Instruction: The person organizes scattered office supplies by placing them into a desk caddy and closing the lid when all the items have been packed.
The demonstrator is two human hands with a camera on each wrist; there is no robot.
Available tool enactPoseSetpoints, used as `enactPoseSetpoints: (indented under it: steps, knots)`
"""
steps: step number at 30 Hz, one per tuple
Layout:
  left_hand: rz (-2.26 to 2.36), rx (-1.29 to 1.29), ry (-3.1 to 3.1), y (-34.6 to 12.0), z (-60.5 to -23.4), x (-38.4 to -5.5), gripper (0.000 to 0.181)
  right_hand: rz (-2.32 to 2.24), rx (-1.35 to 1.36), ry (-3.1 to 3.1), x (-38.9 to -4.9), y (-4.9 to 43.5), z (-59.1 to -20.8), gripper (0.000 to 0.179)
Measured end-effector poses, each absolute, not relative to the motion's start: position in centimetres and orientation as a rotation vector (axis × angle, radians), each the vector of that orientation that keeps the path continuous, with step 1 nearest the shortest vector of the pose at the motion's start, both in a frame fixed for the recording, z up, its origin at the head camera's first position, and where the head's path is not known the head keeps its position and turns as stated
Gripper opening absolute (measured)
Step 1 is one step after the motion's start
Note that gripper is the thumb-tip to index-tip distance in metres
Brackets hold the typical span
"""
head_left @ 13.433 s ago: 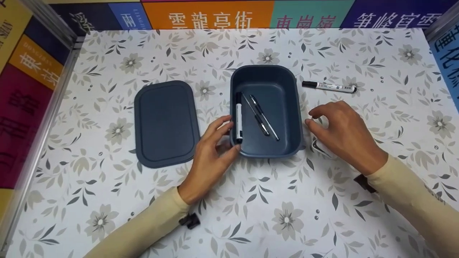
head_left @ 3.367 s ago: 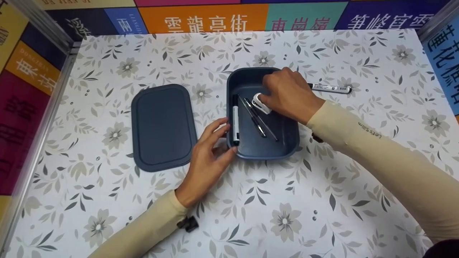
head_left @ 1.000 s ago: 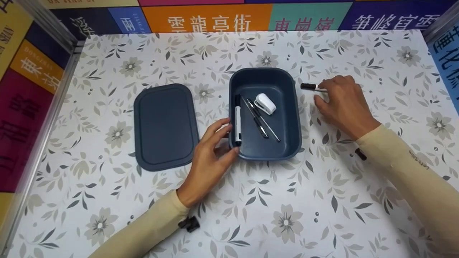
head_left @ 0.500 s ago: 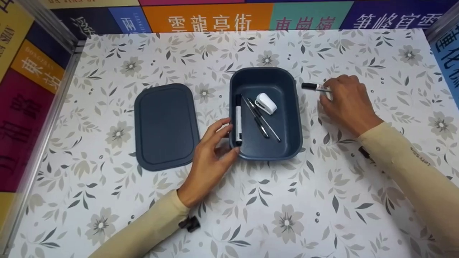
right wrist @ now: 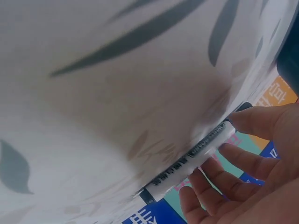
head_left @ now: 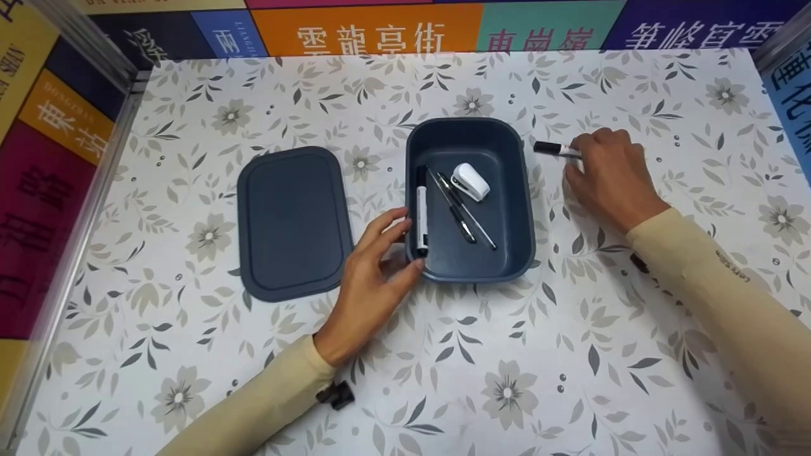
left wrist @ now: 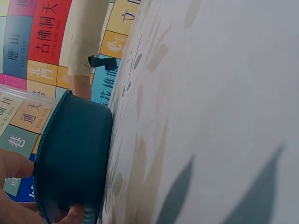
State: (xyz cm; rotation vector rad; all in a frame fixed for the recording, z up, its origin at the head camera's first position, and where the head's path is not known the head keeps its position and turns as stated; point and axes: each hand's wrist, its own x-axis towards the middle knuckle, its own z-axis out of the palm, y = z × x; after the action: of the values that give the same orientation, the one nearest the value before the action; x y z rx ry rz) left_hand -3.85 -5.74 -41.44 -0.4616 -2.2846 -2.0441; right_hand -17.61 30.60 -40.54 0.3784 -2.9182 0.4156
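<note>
My left hand (head_left: 370, 285) rests against the left wall and near-left corner of a dark blue box (head_left: 469, 272), its fingers spread and slightly bent. In the left wrist view, fingertips touch the box wall (left wrist: 74, 154). My right hand (head_left: 611, 177) pinches a white marker (right wrist: 187, 163) with a black cap (head_left: 547, 147), low at the table, right of the box. The hand hides most of the marker in the head view. Inside the box lie another marker (head_left: 422, 215) along the left wall, two dark slim pens (head_left: 466, 218) and a small white stapler (head_left: 471, 182).
A dark blue lid (head_left: 294, 221) lies flat on the table left of the box. The tablecloth (head_left: 507, 342) has a floral print. Panels with large characters (head_left: 374, 31) stand along the back and sides.
Earlier, my right hand set the white stapler into the box. It has since moved right to the marker outside and closed its fingers on it. My left hand has stayed at the box.
</note>
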Motion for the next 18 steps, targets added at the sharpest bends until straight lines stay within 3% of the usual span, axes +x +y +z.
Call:
enactPoseSetpoints:
  steps: [18]
  knots:
    - [-2.024, -0.446, -2.290, -5.77, -41.39, -3.87, 0.056, 0.412, 0.381, -2.926, -17.44, 30.82, -40.75, 0.016]
